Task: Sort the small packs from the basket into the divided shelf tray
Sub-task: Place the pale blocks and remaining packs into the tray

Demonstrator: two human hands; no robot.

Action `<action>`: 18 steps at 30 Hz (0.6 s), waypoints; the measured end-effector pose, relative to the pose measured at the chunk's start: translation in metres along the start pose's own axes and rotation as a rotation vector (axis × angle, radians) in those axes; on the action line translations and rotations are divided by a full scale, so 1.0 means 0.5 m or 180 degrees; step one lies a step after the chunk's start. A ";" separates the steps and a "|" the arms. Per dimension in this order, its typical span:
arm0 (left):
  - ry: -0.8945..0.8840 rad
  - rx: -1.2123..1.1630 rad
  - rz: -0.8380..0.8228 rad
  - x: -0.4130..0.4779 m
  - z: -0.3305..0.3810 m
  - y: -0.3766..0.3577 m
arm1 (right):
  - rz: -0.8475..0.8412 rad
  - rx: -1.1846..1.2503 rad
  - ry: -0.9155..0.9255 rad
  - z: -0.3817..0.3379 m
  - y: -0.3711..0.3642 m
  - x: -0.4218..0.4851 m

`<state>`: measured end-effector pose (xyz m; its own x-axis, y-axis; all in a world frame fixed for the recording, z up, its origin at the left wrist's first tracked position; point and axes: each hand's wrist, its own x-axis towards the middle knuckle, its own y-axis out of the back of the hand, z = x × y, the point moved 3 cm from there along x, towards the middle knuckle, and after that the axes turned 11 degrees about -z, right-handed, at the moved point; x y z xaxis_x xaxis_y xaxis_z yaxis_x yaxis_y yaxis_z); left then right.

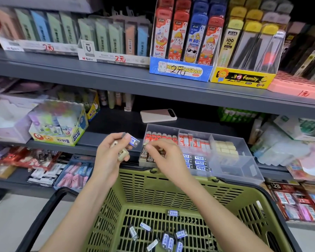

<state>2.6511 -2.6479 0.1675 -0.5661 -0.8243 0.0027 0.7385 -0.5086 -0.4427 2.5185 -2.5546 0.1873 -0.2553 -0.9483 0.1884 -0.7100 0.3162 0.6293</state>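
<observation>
The left hand (110, 157) curls its fingers (116, 138) round several small packs (134, 142) beside the divided tray (244, 171). The right hand (164, 153) seems to pinch a beige pack (145, 143) above the tray's front-left compartment. More packs lie in the green basket (171, 188).

Tiered grey metal shelves (116, 73) carry colourful stationery display boxes (180, 70). A pale power bank (158, 115) lies on the dim middle shelf. Light floor tiles (7, 219) show at lower left.

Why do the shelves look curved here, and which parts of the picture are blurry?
Head view: the wide lens bows the shelf edge; the pastel boxes upper left are soft; the right hand is slightly blurred; the basket and divided tray at the centre look sharper; the top right corner is dark.
</observation>
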 end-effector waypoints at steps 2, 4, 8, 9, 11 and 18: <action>0.0004 0.0161 -0.0171 -0.007 0.008 -0.017 | -0.0020 0.0715 -0.0010 -0.015 0.008 -0.008; 0.0042 0.0289 -0.0360 -0.015 0.017 -0.041 | -0.0047 0.1164 -0.0016 -0.030 0.019 -0.014; 0.0241 0.0486 -0.0705 -0.025 0.027 -0.098 | -0.0060 0.1364 -0.0100 -0.027 0.061 -0.029; 0.0286 0.0557 -0.0808 -0.029 0.028 -0.114 | -0.0053 0.1424 -0.0142 -0.019 0.080 -0.036; 0.0386 0.0520 -0.0995 -0.032 0.026 -0.137 | 0.0062 0.1436 -0.0281 0.010 0.132 -0.048; 0.1047 -0.0126 -0.1034 -0.024 0.023 -0.158 | -0.0369 -0.0065 -0.1323 0.132 0.246 -0.065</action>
<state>2.6038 -2.6006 0.2129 -0.8567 -0.4978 -0.1350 0.4927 -0.7123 -0.5000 2.3963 -2.4832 0.2089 -0.4202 -0.8848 -0.2016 -0.7375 0.2035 0.6439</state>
